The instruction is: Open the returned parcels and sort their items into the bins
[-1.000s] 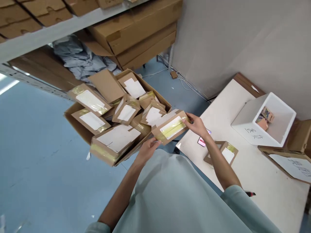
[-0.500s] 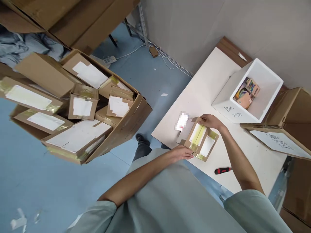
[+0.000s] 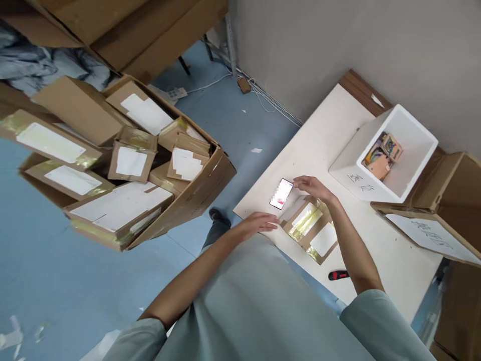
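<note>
On the white table lies a flattened cardboard box [image 3: 313, 225] with white labels and yellowish tape. My left hand [image 3: 259, 223] has its fingers stretched out, with the tips at the box's left corner; whether they touch it I cannot tell. Above the far edge of the box is my right hand [image 3: 311, 186], fingers extended and nothing held. A phone [image 3: 281, 194] with a lit, partly blurred screen lies just left of its fingertips. Nearer my body, a black and red-handled tool [image 3: 338, 275] rests on the table, partly hidden by my right forearm.
A white foam box [image 3: 351, 170] holding small colourful items stands on the table [image 3: 379, 265]. Beside it is an open cardboard box [image 3: 428, 233] with a handwritten sheet. At left, a large carton [image 3: 188, 210] is full of labelled boxes. Cables [image 3: 263, 98] run along the wall.
Both hands have let go of the cardboard box, which now lies on the table. My left hand has moved left, and my right hand has shifted left towards the phone.
</note>
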Motion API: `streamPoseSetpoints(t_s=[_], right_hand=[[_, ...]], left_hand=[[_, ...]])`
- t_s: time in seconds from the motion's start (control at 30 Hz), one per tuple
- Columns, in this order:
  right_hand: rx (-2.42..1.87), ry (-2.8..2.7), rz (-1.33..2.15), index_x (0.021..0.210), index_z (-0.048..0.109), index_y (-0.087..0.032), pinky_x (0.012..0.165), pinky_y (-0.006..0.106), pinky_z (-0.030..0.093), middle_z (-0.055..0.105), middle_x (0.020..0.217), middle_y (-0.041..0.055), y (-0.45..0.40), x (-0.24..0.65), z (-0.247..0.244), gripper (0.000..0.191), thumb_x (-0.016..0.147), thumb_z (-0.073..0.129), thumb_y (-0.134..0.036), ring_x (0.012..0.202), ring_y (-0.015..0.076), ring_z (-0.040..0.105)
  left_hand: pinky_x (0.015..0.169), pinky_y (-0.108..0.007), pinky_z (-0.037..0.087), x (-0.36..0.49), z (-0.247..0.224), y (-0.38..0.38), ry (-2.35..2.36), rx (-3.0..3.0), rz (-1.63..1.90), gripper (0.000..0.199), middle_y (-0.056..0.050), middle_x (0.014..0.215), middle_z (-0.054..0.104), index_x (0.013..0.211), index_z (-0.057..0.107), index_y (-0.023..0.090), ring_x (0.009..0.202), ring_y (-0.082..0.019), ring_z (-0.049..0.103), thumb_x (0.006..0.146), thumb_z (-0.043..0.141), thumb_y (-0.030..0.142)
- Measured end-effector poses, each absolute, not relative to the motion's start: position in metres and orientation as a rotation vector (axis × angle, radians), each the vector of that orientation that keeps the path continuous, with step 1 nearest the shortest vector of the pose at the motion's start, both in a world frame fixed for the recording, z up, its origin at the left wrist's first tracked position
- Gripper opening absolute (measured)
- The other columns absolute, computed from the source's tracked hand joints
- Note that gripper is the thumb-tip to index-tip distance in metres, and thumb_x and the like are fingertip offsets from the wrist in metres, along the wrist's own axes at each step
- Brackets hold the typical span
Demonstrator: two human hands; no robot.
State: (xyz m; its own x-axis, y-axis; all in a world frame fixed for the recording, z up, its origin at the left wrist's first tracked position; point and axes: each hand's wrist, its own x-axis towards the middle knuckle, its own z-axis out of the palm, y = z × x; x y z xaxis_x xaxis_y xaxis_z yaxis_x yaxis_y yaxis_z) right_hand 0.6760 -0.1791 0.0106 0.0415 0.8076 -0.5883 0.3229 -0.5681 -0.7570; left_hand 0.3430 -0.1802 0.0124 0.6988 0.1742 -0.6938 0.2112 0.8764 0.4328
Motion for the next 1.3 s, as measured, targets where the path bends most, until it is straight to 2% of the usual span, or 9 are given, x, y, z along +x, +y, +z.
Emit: streamPoseSetpoints(t_s=[0.27,0.43,0.57,0.7,0.83,0.93,1.1,1.2,1.3], right_hand=[[-1.450,-1.208,1.766,0.126,0.080,-0.022,0.114,0.048,0.057,0.083,0.129,0.0128,-0.049,0.504,0.011,0.066,0.080,0.092,-0.069,0.120,0.0290,0.077],[-1.336,-1.405,1.838,0.123,0.079,-0.021,0.109,0.043,0.060,0.084,0.124,0.0114,0.017,0.376,-0.002,0.064,0.080,0.091,-0.066,0.114,0.0259,0.078],[-1.296,-1.581,1.851,0.124,0.077,-0.019,0.109,0.041,0.060,0.084,0.121,0.0102,0.052,0.279,-0.015,0.059,0.085,0.087,-0.062,0.112,0.0240,0.078],[-1.258,-1.727,1.920,0.125,0.077,-0.019,0.108,0.041,0.060,0.081,0.129,0.0125,0.058,0.182,-0.031,0.050,0.091,0.086,-0.054,0.114,0.0240,0.077],[-1.214,-2.146,1.894,0.133,0.072,-0.019,0.107,0.042,0.059,0.073,0.140,0.0145,0.029,0.101,-0.034,0.055,0.089,0.092,-0.044,0.122,0.0267,0.073],[-1.134,-2.621,1.607,0.132,0.068,-0.018,0.105,0.044,0.058,0.069,0.136,0.0151,-0.002,0.064,-0.025,0.070,0.077,0.103,-0.046,0.125,0.0324,0.068],[-0.870,-3.019,1.116,0.125,0.067,-0.017,0.103,0.044,0.058,0.070,0.130,0.0170,-0.031,0.044,-0.012,0.050,0.090,0.095,-0.039,0.124,0.0349,0.065],[-0.950,-3.003,1.059,0.119,0.069,-0.017,0.100,0.044,0.056,0.074,0.124,0.0180,-0.026,0.049,-0.008,0.043,0.101,0.081,-0.054,0.119,0.0352,0.068],[-1.305,-2.840,1.099,0.115,0.070,-0.017,0.094,0.040,0.056,0.078,0.116,0.0179,-0.018,0.060,-0.005,0.057,0.101,0.071,-0.072,0.111,0.0346,0.074]], left_hand=[[0.124,-0.050,0.050,0.172,0.021,-0.099,1.123,0.421,0.638,0.040,-0.018,0.138,0.079,0.122,0.082,0.019,0.131,-0.034,0.075,0.088,0.088,0.040],[0.121,-0.050,0.052,0.062,0.018,-0.077,1.355,0.471,0.881,0.055,-0.020,0.136,0.079,0.125,0.078,0.016,0.133,-0.034,0.073,0.083,0.088,0.050],[0.119,-0.050,0.054,-0.026,0.012,-0.068,1.685,0.699,0.945,0.060,-0.019,0.138,0.078,0.129,0.074,0.016,0.135,-0.033,0.071,0.085,0.080,0.057],[0.121,-0.049,0.053,-0.111,0.001,-0.073,2.098,0.929,0.891,0.052,-0.018,0.146,0.072,0.138,0.068,0.016,0.138,-0.030,0.068,0.093,0.059,0.040],[0.132,-0.052,0.041,-0.172,-0.011,-0.084,2.186,1.150,0.745,0.073,-0.021,0.165,0.055,0.155,0.059,0.015,0.159,-0.035,0.048,0.083,0.061,0.029],[0.137,-0.058,0.031,-0.196,-0.017,-0.083,1.992,1.244,0.580,0.083,-0.020,0.171,0.051,0.162,0.053,0.017,0.165,-0.039,0.041,0.083,0.071,0.039],[0.125,-0.054,0.046,-0.221,-0.023,-0.060,1.830,1.223,0.462,0.087,-0.018,0.157,0.066,0.148,0.067,0.021,0.146,-0.042,0.061,0.078,0.082,0.071],[0.120,-0.051,0.050,-0.231,-0.025,-0.043,1.847,1.215,0.487,0.089,-0.018,0.149,0.072,0.142,0.071,0.021,0.138,-0.041,0.066,0.075,0.083,0.079],[0.115,-0.050,0.053,-0.228,-0.022,-0.024,1.869,1.242,0.544,0.091,-0.018,0.146,0.072,0.145,0.069,0.018,0.131,-0.040,0.069,0.079,0.077,0.081]])
